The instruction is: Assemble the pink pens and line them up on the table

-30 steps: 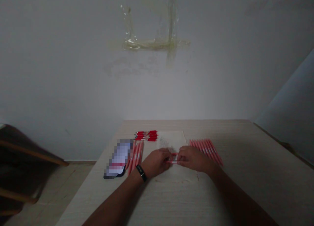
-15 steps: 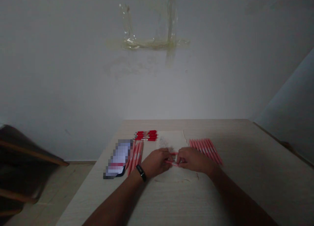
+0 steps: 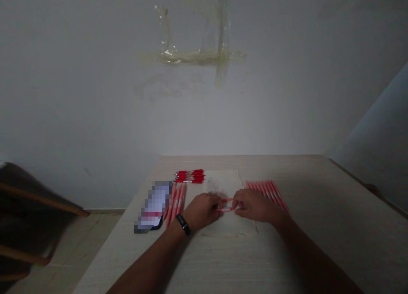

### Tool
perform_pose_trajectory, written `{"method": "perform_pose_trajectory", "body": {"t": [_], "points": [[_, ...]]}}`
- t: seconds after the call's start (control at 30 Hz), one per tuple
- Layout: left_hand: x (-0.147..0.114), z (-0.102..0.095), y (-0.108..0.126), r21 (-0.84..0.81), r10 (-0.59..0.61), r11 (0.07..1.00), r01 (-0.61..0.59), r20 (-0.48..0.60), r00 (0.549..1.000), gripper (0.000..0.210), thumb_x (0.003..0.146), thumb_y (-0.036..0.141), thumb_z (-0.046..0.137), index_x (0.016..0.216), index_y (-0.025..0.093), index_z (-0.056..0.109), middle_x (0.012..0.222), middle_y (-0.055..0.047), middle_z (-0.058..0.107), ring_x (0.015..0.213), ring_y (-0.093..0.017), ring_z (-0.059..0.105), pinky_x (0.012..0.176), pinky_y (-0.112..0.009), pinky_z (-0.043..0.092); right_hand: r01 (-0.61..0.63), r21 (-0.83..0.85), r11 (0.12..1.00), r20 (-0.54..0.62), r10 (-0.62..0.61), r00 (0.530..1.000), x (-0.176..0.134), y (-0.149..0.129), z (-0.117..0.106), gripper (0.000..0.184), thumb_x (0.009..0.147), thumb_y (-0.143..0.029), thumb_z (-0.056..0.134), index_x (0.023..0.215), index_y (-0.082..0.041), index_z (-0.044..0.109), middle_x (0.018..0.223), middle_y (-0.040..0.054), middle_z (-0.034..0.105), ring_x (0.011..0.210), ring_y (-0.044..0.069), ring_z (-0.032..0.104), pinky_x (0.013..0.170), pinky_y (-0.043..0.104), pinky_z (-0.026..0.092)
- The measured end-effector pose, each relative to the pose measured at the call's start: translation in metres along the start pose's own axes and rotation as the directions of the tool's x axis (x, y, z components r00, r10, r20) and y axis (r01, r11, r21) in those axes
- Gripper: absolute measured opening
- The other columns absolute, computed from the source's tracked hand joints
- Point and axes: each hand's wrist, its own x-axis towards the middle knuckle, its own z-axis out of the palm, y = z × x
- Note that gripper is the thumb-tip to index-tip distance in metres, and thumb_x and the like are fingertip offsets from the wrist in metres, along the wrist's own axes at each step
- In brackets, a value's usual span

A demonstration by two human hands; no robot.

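Pink pen (image 3: 226, 209), left hand (image 3: 204, 211) hiding end

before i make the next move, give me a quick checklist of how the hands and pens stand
1. Left hand has hold of the pink pen between the hands: ok, fingers at its left end.
2. Right hand grips that pen too: cannot tell, its fingertips are at the right end but the contact is unclear.
3. Paper sheet beneath the hands: ok.
4. Red pens grouped together: ok, beyond the left hand.
5. Right-side row of pink pens fully visible: not ok, the right hand and forearm cover part.
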Motion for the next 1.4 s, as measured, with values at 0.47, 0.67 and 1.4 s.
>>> {"method": "perform_pose_trajectory", "body": {"t": [0.47, 0.67, 1.4], "points": [[-0.001, -0.002, 0.002, -0.01, -0.005, 1.0, 0.005, 0.026, 1.0, 0.014, 0.08, 0.026, 0.062, 0.092, 0.022, 0.067, 0.083, -0.002, 0.068, 0.073, -0.016, 0.061, 0.066, -0.024, 0.039, -0.001, -0.01, 1.0, -0.009, 0.0, 1.0, 0.003, -0.008, 0.004, 0.008, 0.078, -0.017, 0.065, 0.086, -0.021, 0.067, 0.083, 0.0, 0.065, 0.077, 0.014, 0.057, 0.066, 0.023, 0.032], [-0.001, -0.004, 0.003, -0.017, -0.024, 1.0, 0.024, 0.008, 1.0, 0.012, 0.082, 0.029, 0.062, 0.09, 0.021, 0.066, 0.086, -0.002, 0.069, 0.075, -0.017, 0.061, 0.064, -0.024, 0.037, -0.008, -0.051, 0.999, -0.074, 0.004, 0.997, 0.001, 0.001, -0.001, 0.008, 0.08, -0.014, 0.06, 0.084, -0.019, 0.064, 0.084, 0.0019, 0.065, 0.078, 0.015, 0.057, 0.07, 0.024, 0.036], [-0.002, -0.003, 0.005, -0.03, 0.039, 0.999, -0.039, 0.009, 0.999, 0.012, 0.087, 0.03, 0.06, 0.092, 0.021, 0.067, 0.088, -0.003, 0.063, 0.078, -0.016, 0.06, 0.067, -0.024, 0.04, -0.048, 0.015, 0.999, 0.037, 0.048, 0.998, 0.0, -0.009, 0.0, 0.01, 0.082, -0.025, 0.066, 0.09, -0.02, 0.068, 0.083, 0.0007, 0.067, 0.075, 0.015, 0.059, 0.063, 0.023, 0.034]]}}
